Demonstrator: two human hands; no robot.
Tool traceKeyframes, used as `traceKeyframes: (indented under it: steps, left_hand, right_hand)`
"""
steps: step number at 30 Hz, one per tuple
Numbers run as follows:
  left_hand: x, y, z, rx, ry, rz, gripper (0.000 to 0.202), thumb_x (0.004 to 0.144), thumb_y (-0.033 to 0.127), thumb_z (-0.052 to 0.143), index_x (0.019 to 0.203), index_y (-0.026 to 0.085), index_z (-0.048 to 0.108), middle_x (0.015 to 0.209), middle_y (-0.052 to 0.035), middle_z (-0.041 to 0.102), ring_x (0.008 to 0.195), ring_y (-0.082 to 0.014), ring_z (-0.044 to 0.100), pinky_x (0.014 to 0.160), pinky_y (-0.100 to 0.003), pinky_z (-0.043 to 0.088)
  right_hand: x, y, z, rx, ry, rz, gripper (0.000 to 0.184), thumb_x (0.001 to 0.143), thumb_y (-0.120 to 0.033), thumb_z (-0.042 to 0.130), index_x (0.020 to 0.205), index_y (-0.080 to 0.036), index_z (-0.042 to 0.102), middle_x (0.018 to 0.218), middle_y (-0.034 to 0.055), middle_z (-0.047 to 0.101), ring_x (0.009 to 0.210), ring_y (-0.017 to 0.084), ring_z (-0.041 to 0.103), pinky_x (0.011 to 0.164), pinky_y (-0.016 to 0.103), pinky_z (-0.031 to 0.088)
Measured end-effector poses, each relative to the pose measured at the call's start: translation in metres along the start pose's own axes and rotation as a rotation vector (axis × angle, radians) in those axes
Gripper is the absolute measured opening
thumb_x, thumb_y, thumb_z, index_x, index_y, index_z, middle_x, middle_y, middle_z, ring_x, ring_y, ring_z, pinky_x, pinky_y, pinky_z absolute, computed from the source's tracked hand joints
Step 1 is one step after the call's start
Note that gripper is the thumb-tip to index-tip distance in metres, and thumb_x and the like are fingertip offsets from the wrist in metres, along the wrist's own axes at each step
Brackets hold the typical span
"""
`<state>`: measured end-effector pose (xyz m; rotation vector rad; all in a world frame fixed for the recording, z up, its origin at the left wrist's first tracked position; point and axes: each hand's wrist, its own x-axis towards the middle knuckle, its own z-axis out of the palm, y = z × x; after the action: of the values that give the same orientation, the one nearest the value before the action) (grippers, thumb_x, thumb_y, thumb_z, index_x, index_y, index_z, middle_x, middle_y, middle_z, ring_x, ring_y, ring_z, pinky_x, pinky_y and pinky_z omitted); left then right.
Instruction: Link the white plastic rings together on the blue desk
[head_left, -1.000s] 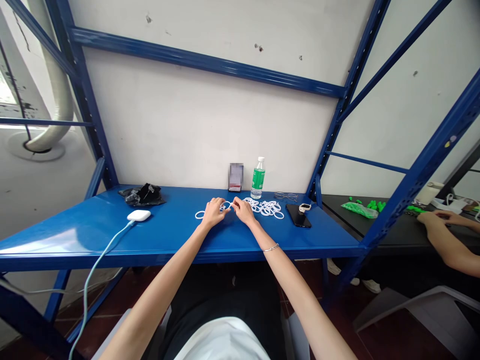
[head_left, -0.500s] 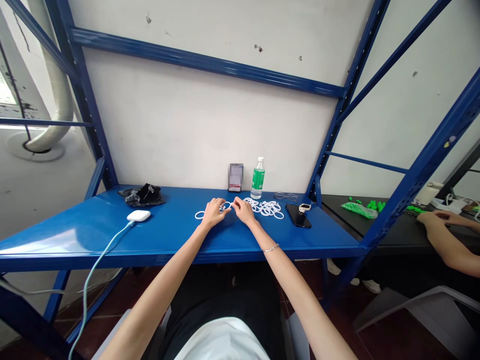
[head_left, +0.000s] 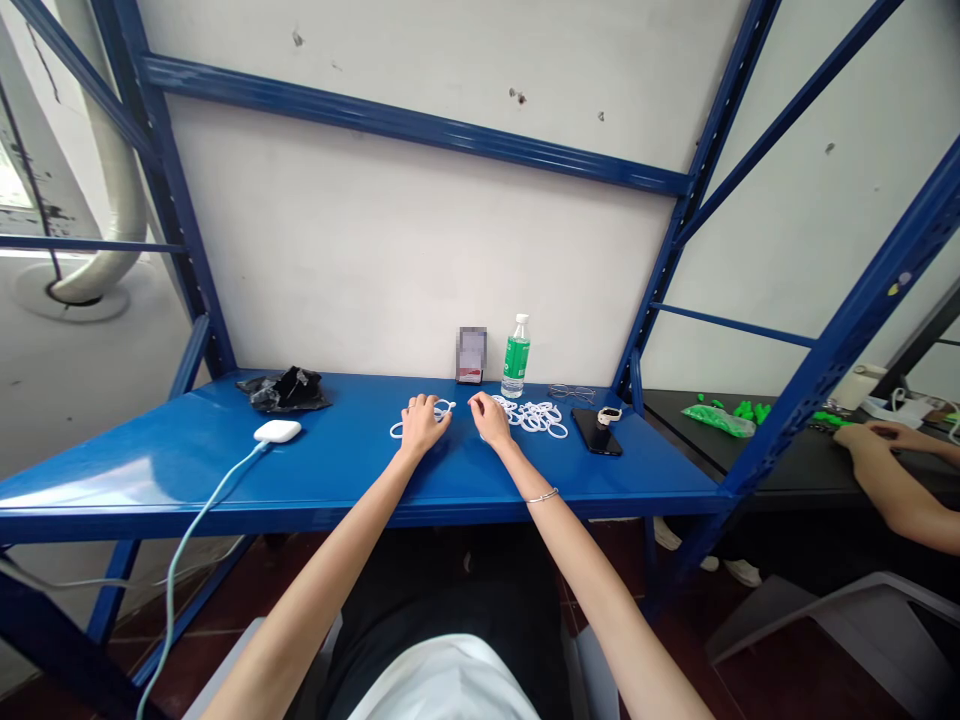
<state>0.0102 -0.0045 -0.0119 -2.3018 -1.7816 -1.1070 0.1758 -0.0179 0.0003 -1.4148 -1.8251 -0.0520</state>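
My left hand (head_left: 424, 424) is closed around a white ring (head_left: 445, 407), which sticks out past its fingertips on the right. Another white ring (head_left: 396, 431) lies on the blue table just left of that hand, partly hidden by it. My right hand (head_left: 490, 420) is a short way to the right, its fingers bent and drawn together, with nothing showing at the fingertips. Beside it, a loose pile of several white rings (head_left: 534, 418) is spread on the table, its left end partly covered by the hand.
Behind the rings stand a bottle (head_left: 516, 358) with a green label and a small upright device (head_left: 471, 356). Glasses (head_left: 571, 392), a black phone (head_left: 596, 436) and a watch (head_left: 609, 415) lie rightward. Leftward are a black plastic bag (head_left: 285, 390) and a cabled white charger (head_left: 277, 431). A co-worker's arms (head_left: 892, 480) show at right.
My right hand has drawn slightly right, away from the ring. My left hand has shifted a little left with the ring still in it.
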Motion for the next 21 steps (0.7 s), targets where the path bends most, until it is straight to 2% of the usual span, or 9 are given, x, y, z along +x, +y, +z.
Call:
traceKeyframes:
  steps: [6, 13, 17, 21]
  left_hand:
    - [-0.002, 0.000, 0.001, 0.061, -0.041, -0.064, 0.036, 0.086, 0.040, 0.049, 0.110, 0.015, 0.060, 0.117, -0.0167, 0.057, 0.115, -0.0346, 0.049, 0.091, -0.047, 0.041]
    - [-0.002, -0.001, 0.002, 0.091, -0.076, -0.073, 0.039, 0.085, 0.039, 0.048, 0.114, 0.016, 0.058, 0.119, -0.0166, 0.055, 0.116, -0.0340, 0.048, 0.091, -0.045, 0.041]
    - [-0.002, -0.001, 0.001, 0.092, -0.088, -0.067, 0.040, 0.084, 0.038, 0.048, 0.116, 0.016, 0.056, 0.120, -0.0165, 0.054, 0.117, -0.0335, 0.047, 0.092, -0.045, 0.041]
    - [-0.002, -0.001, 0.000, 0.086, -0.090, -0.060, 0.040, 0.084, 0.038, 0.048, 0.117, 0.017, 0.055, 0.120, -0.0170, 0.054, 0.117, -0.0338, 0.047, 0.092, -0.046, 0.041]
  right_hand:
    - [0.002, 0.005, -0.002, -0.157, 0.033, 0.162, 0.026, 0.089, -0.016, 0.040, 0.102, -0.016, 0.063, 0.111, 0.0110, 0.062, 0.109, 0.026, 0.050, 0.094, 0.035, 0.039]
    - [0.000, 0.012, 0.005, -0.265, -0.094, 0.274, 0.039, 0.091, -0.020, 0.042, 0.129, -0.016, 0.054, 0.138, 0.0124, 0.051, 0.128, 0.028, 0.039, 0.105, 0.042, 0.030]
    - [-0.001, 0.015, 0.008, -0.298, -0.174, 0.294, 0.036, 0.092, -0.024, 0.045, 0.125, -0.018, 0.056, 0.134, 0.0123, 0.054, 0.126, 0.029, 0.041, 0.103, 0.045, 0.030]
    - [-0.001, 0.016, 0.009, -0.316, -0.188, 0.297, 0.032, 0.088, -0.024, 0.051, 0.119, -0.019, 0.058, 0.129, 0.0136, 0.056, 0.122, 0.031, 0.042, 0.099, 0.047, 0.032]
